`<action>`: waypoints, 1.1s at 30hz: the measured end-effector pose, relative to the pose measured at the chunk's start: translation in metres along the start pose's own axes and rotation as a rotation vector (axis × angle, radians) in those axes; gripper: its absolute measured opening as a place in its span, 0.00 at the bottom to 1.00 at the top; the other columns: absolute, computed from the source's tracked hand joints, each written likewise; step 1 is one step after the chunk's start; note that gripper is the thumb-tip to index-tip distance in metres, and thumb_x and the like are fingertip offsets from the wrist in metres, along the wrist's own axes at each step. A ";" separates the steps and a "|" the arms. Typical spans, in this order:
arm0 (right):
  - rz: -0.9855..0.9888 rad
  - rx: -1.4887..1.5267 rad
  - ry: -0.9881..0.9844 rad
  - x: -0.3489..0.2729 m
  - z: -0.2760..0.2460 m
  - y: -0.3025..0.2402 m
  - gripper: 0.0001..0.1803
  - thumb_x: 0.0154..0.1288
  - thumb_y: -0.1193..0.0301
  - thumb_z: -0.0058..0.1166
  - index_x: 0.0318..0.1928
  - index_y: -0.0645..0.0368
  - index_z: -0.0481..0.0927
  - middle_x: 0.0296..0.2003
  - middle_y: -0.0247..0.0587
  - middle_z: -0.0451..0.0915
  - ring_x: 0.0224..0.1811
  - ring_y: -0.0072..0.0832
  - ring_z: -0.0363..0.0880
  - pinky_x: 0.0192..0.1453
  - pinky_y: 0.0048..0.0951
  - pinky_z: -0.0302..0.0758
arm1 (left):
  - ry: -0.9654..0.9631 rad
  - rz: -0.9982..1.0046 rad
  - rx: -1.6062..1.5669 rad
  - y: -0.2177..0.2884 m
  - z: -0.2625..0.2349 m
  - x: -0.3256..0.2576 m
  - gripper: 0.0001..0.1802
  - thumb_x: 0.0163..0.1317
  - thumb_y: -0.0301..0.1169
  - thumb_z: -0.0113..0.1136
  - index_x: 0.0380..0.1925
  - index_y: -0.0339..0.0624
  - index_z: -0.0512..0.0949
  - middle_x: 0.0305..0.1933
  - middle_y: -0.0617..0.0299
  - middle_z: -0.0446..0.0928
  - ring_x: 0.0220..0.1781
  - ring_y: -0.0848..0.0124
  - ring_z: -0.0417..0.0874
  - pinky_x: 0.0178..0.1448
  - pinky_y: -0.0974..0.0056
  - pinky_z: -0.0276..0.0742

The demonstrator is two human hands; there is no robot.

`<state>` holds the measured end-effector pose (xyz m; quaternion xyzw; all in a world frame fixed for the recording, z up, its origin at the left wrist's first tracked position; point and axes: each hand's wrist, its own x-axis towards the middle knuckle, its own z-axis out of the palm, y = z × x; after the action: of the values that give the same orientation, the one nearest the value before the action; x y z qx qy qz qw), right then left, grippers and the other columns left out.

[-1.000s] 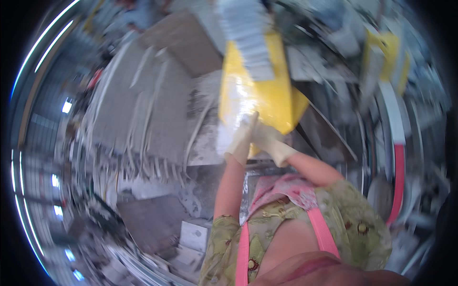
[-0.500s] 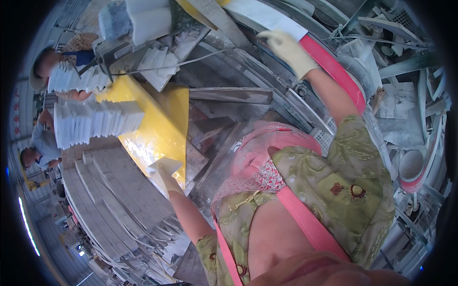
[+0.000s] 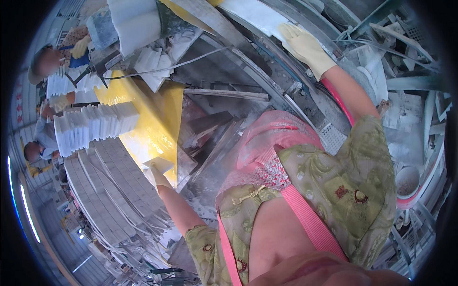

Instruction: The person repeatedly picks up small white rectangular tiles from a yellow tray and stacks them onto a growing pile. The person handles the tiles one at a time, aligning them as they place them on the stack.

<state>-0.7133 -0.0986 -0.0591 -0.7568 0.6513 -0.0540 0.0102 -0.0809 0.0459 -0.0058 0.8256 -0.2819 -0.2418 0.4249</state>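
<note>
My left hand (image 3: 156, 175), in a cream glove, grips a small flat white tile (image 3: 164, 165) over the lower end of a shiny yellow sheet (image 3: 160, 119). The thumb lies across the tile's face; the other fingers are mostly hidden behind it. At the upper right my right hand (image 3: 307, 47), gloved alike, lies stretched out with its fingers against a long white strip (image 3: 250, 18) on the machine. Its fingers are straight and close together, and they wrap round nothing that I can see. A red band (image 3: 339, 101) shows beside my right forearm.
A row of stacked white tiles (image 3: 98, 125) stands on the left by the yellow sheet, above stacked grey slabs (image 3: 112, 178). Two people work at the far left; one wears a gloved hand (image 3: 81, 46). Broken offcuts (image 3: 400, 117) and a bucket (image 3: 407, 180) lie right. A cable (image 3: 176, 69) crosses above.
My right hand has shifted right and nearer along the machine. The white strip now reaches farther, with less of the red band showing. My left hand still holds the tile, slightly farther left.
</note>
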 end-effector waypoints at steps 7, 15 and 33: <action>-0.232 -0.209 0.180 0.041 -0.008 -0.004 0.34 0.67 0.68 0.56 0.72 0.58 0.63 0.73 0.45 0.67 0.77 0.36 0.63 0.80 0.49 0.58 | 0.007 -0.028 0.011 -0.002 -0.008 -0.002 0.27 0.65 0.38 0.54 0.56 0.26 0.72 0.49 0.44 0.81 0.42 0.55 0.87 0.45 0.60 0.85; -0.144 -0.308 0.133 0.078 0.019 -0.010 0.38 0.65 0.74 0.51 0.76 0.59 0.60 0.77 0.50 0.60 0.81 0.39 0.56 0.83 0.46 0.52 | -0.071 -0.011 0.111 0.002 -0.018 0.001 0.27 0.65 0.39 0.54 0.56 0.26 0.72 0.48 0.45 0.81 0.41 0.55 0.88 0.43 0.60 0.86; -0.393 1.409 -0.422 0.016 -0.051 -0.361 0.20 0.75 0.54 0.54 0.49 0.57 0.86 0.36 0.29 0.85 0.35 0.19 0.79 0.42 0.28 0.75 | -0.143 0.850 0.951 -0.052 -0.049 0.041 0.13 0.63 0.34 0.60 0.45 0.40 0.79 0.44 0.45 0.83 0.52 0.46 0.81 0.58 0.42 0.74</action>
<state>-0.3602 -0.0566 0.0239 -0.6676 0.3002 -0.3120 0.6056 -0.0066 0.0713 -0.0297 0.7218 -0.6887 0.0447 0.0514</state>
